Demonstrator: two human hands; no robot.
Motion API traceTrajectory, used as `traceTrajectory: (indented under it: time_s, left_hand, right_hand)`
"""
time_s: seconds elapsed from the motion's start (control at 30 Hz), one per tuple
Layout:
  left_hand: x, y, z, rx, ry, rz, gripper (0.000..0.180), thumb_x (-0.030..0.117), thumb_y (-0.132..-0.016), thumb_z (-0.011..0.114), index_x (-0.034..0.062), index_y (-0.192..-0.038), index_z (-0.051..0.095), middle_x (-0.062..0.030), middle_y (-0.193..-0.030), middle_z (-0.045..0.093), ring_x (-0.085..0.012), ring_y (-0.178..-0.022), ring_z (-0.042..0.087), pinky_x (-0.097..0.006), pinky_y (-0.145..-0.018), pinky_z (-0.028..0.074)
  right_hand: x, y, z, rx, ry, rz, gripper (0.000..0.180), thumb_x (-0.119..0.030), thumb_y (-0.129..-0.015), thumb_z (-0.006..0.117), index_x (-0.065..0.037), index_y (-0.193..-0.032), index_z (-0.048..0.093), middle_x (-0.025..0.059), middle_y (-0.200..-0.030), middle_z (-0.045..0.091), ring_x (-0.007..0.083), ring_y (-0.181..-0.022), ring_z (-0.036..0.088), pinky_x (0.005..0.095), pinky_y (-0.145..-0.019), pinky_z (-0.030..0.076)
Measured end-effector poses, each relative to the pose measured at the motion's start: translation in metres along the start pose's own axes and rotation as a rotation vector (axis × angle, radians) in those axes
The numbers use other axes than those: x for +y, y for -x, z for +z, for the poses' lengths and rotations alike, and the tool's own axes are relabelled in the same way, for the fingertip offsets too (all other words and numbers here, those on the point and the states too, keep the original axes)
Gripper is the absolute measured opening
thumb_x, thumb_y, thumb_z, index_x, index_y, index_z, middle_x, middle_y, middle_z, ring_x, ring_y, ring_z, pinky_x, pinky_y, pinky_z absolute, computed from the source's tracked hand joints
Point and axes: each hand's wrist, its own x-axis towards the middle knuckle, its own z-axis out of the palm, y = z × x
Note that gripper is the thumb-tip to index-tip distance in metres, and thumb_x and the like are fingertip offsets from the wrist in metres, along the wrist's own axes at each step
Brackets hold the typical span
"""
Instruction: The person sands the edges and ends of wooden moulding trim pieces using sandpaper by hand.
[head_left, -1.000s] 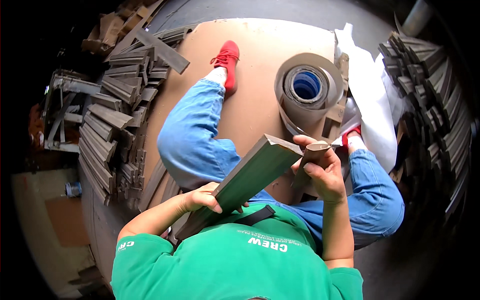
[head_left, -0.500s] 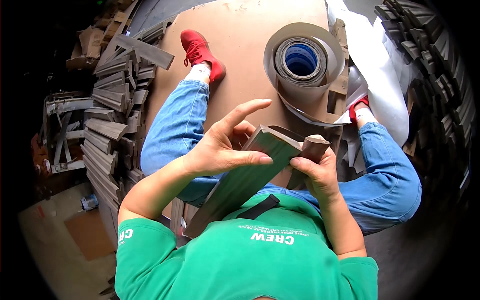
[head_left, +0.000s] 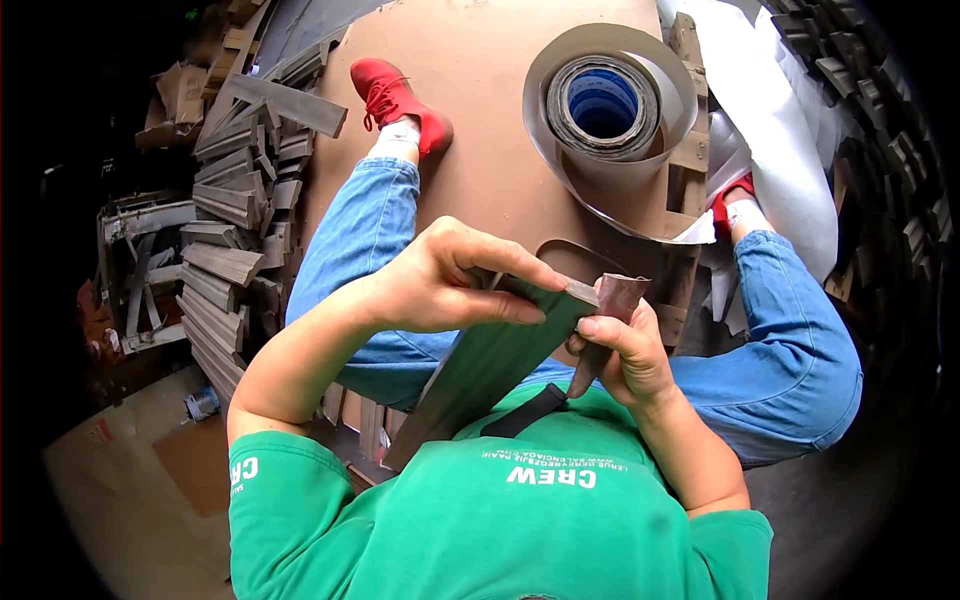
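Observation:
A long grey-brown wooden board (head_left: pixel 490 355) slants from beside my shirt up to my hands. My left hand (head_left: pixel 455 275) is closed on its upper end, the thumb on the face and the index finger along the end edge. Just right of that end, my right hand (head_left: pixel 630 355) grips a brown curled strip (head_left: pixel 622 297), which looks like worn sandpaper. Thumb and fingers wrap round its middle, with its flared top above the hand and a narrow tail below. My right fingertips are close to the board's edge; whether they touch it is unclear.
A wide roll with a blue core (head_left: pixel 603 105) stands on the brown sheet (head_left: pixel 480 120) between my legs. Stacked wooden strips (head_left: pixel 225 265) lie at left, more strips (head_left: pixel 890 150) at right. White wrapping (head_left: pixel 780 150) lies beside a wooden pallet edge (head_left: pixel 690 150).
My left index finger has come down from its raised position onto the board's end. The brown strip has turned more upright in my right hand, showing its lower tail.

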Motion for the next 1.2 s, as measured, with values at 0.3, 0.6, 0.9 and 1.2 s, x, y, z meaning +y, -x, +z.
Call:
traceTrajectory:
  time_s: [0.3,0.6,0.9,1.2]
  left_hand:
    - [-0.009,0.003,0.003,0.016,-0.127,0.051,0.032,-0.006,-0.075,0.075,-0.0007,-0.106,0.07,-0.0136,-0.091,0.07,-0.0208,-0.079,0.069,-0.03,-0.07,0.053]
    - [-0.006,-0.017,-0.002,-0.238,-0.206,0.069,0.041,-0.001,-0.074,0.077,0.0007,-0.113,0.068,-0.0106,-0.086,0.064,-0.0217,-0.072,0.063,-0.031,-0.064,0.05]
    - [-0.018,0.007,0.01,0.072,-0.284,0.152,0.031,0.003,-0.069,0.083,0.0062,-0.098,0.073,-0.0098,-0.086,0.068,-0.0188,-0.069,0.066,-0.028,-0.059,0.051]
    - [-0.052,0.039,0.051,0.501,-0.412,0.354,0.044,-0.004,-0.069,0.081,0.0029,-0.109,0.067,-0.026,-0.113,0.063,-0.0263,-0.095,0.067,-0.032,-0.078,0.055]
  right_hand:
    - [0.007,-0.001,-0.009,0.047,-0.017,0.058,0.029,-0.002,-0.077,0.073,-0.004,-0.099,0.055,0.0055,-0.084,0.062,0.015,-0.075,0.062,0.0292,-0.071,0.052]
    - [0.006,-0.001,-0.005,0.005,-0.013,0.063,0.029,-0.003,-0.077,0.074,-0.003,-0.101,0.058,0.0055,-0.087,0.064,0.014,-0.076,0.063,0.029,-0.072,0.053]
    - [0.007,0.002,-0.006,0.039,0.005,0.086,0.031,-0.001,-0.076,0.075,-0.003,-0.1,0.055,0.0057,-0.087,0.063,0.0143,-0.076,0.063,0.0287,-0.071,0.053]
    - [0.011,0.0,-0.01,0.073,0.021,0.095,0.031,-0.001,-0.076,0.075,-0.003,-0.1,0.056,0.0062,-0.087,0.062,0.0142,-0.075,0.062,0.0287,-0.07,0.052]
